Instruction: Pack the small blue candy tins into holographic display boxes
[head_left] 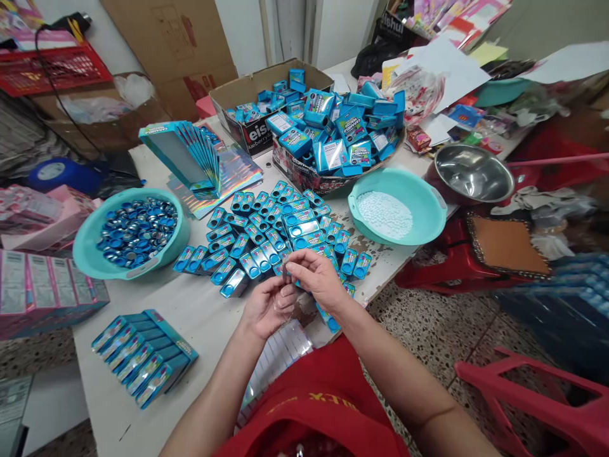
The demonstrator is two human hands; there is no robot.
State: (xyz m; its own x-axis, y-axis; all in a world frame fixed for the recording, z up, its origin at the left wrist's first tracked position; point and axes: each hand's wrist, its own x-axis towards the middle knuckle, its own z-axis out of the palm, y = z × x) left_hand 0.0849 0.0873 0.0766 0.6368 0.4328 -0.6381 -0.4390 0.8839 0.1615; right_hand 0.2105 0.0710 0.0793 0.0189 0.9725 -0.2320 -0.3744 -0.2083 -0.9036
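My left hand (270, 307) and my right hand (318, 278) meet over the front of the table, fingers curled. A small dark piece (286, 271) shows at the fingertips of my right hand; its kind is too small to make out. The fingers of my left hand are bent in beneath it, and whatever they hold is hidden. Just beyond, many small blue tins (259, 238) with round openings on top stand close together. Below my hands, a row of shiny silvery packs (280, 355) lies by the red apron (314, 406).
A turquoise basin (130, 271) of blue and silver caps stands left. Another turquoise basin (423, 219), with white pellets, stands right near a steel bowl (476, 168). Cartons (304, 171) of blue tins sit behind. Front left lies a display box (143, 352) of tins; a red stool (537, 387) stands right.
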